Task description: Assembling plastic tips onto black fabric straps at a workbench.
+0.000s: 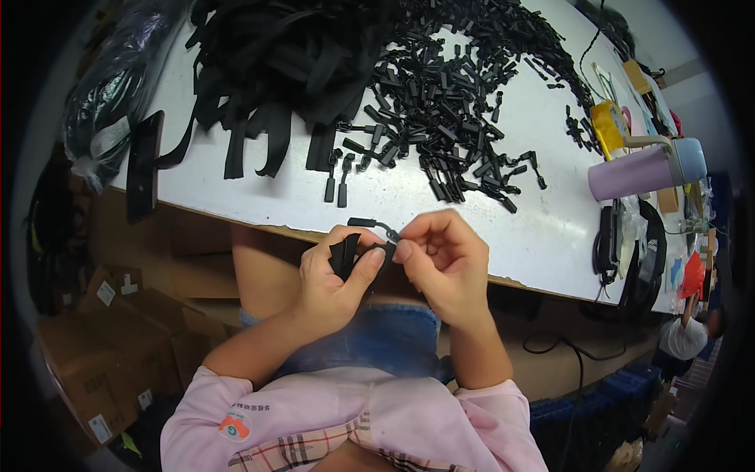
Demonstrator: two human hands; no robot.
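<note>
Just in front of the table's near edge, my left hand (330, 283) is closed round a folded black fabric strip (343, 256), which looks like zipper tape. The thumb lies along the strip. My right hand (450, 271) pinches, between thumb and forefinger, a black zipper slider (391, 234) at the strip's end. Its long pull tab (362, 223) points left over the left fingers. Exactly how slider and strip meet is hidden by my fingertips. A big heap of similar zipper sliders (448, 102) covers the middle of the white table (259, 200).
Black fabric strips (291, 55) are piled at the far left, beside a plastic-wrapped bundle (118, 94) and a black phone-like slab (145, 169). A lilac bottle (633, 175) lies at the right. Cardboard boxes (110, 346) stand below left. Another person (683, 338) is far right.
</note>
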